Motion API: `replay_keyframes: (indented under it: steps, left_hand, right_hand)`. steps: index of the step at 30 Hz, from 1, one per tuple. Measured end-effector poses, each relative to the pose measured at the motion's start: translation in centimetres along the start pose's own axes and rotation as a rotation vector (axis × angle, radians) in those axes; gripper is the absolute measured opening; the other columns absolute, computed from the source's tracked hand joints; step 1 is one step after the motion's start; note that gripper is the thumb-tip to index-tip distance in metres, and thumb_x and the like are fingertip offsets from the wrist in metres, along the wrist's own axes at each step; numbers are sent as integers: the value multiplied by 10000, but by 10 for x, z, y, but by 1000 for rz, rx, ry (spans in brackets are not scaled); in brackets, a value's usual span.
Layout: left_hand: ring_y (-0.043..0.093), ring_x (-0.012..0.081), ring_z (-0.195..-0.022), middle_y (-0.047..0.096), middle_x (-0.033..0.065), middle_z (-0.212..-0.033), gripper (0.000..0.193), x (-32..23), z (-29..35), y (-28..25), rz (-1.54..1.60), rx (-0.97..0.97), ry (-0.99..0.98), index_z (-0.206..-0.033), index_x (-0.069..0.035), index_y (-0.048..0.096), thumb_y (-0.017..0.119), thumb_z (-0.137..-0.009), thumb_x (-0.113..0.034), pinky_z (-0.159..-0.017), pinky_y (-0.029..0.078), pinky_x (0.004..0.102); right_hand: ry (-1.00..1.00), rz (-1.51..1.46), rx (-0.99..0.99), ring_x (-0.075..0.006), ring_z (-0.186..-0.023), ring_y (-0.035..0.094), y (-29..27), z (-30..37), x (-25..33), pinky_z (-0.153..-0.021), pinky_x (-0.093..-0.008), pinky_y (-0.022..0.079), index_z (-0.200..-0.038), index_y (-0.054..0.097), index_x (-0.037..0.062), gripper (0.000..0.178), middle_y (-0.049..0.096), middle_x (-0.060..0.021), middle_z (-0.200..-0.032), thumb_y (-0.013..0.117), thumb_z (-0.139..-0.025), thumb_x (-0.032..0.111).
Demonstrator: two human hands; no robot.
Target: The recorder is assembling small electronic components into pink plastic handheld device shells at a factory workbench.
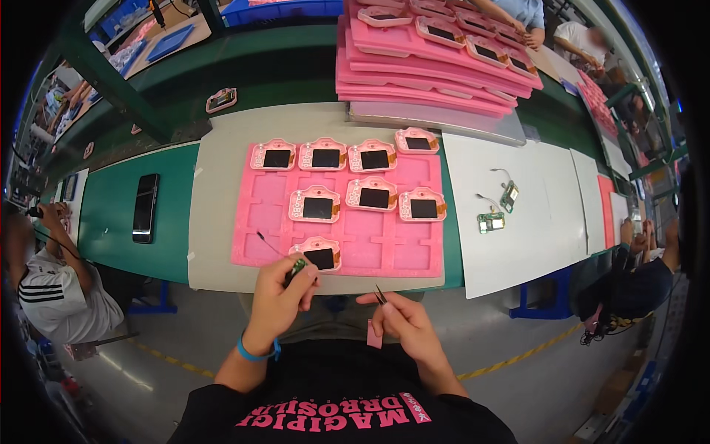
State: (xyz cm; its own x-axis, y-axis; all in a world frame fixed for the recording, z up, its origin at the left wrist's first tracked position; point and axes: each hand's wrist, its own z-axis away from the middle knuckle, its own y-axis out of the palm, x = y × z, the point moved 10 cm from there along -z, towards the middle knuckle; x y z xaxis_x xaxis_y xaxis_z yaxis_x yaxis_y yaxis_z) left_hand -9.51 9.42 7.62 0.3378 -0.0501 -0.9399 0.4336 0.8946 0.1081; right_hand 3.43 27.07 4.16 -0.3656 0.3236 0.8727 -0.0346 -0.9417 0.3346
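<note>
My left hand is closed on a small green circuit board, and a thin dark wire sticks out from it. My right hand holds tweezers, their tips pointing up toward the table. Just beyond my left hand, a pink camera-shaped housing with a dark screen is partly hidden by that hand. It sits in a pink foam tray, which carries several more such housings. A small pink piece shows below my right hand.
Two more green circuit boards with wires lie on the white sheet at right. Behind the tray rises a stack of loaded pink foam trays. A dark phone lies on the green mat at left. Other people sit at both sides.
</note>
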Motion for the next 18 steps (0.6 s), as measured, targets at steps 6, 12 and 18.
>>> replay_keyframes:
  steps: [6, 12, 18]
  left_hand:
    - [513, 124, -550, 607, 18, -620, 177, -28, -29, 0, -351, 3, 69, -920, 8, 691, 646, -1023, -129, -525, 414, 275]
    - [580, 161, -568, 711, 66, -725, 169, -31, -40, 22, -664, -36, 202, -1019, 11, 691, 725, -952, -141, -557, 467, 287]
    - [652, 200, -619, 769, 106, -813, 333, -23, -45, 16, -704, -116, 208, -1156, 14, 698, 800, -882, -144, -588, 512, 320]
  right_hand:
    - [51, -200, 77, -75, -652, 511, 5, -19, -13, -599, -198, 379, -1407, 621, 13, 296, 628, -26, -813, 511, -1145, 96]
    - [112, -150, 44, -80, -599, 481, 16, -24, -1, -551, -207, 357, -1298, 621, 26, 231, 635, -43, -815, 476, -1172, 155]
    - [158, -229, 71, -105, -547, 510, 19, -35, -6, -513, -220, 378, -1284, 587, 28, 232, 659, -76, -809, 441, -1187, 179]
